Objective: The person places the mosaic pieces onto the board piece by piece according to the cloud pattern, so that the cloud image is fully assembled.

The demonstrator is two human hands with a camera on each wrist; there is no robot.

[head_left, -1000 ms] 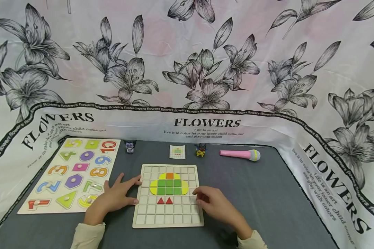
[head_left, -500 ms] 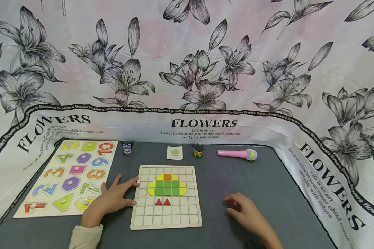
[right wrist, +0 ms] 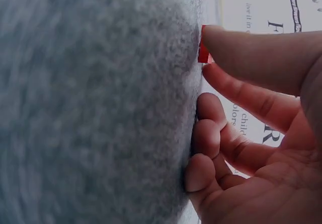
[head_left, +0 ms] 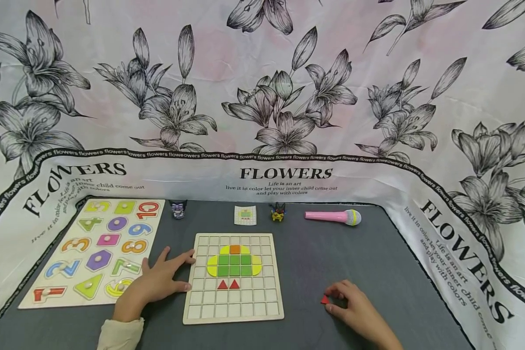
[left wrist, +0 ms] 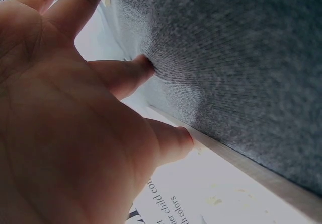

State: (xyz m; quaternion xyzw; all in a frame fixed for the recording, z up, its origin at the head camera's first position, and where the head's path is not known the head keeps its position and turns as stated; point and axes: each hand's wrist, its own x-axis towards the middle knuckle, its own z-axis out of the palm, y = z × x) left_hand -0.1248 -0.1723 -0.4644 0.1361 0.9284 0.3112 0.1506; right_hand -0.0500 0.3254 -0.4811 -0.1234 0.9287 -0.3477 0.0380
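Observation:
A wooden grid board lies in the middle of the table, bearing a pattern of green squares, yellow rounded pieces, an orange square and two red triangles. My left hand rests with spread fingers against the board's left edge; in the left wrist view its thumb touches that edge. To the right of the board, my right hand pinches a small red triangle piece between thumb and finger, low at the table. In the right wrist view, the piece shows beside the thumb tip.
A number-and-shape puzzle board lies at the left, close to my left forearm. Along the back are a dark purple figurine, a pattern card, a yellow-and-black figurine and a pink toy microphone. A flower-printed cloth stands behind.
My right hand has left the board's right edge, moved to the right, and taken hold of a red triangle. The left hand stays at the board; the view has shifted slightly.

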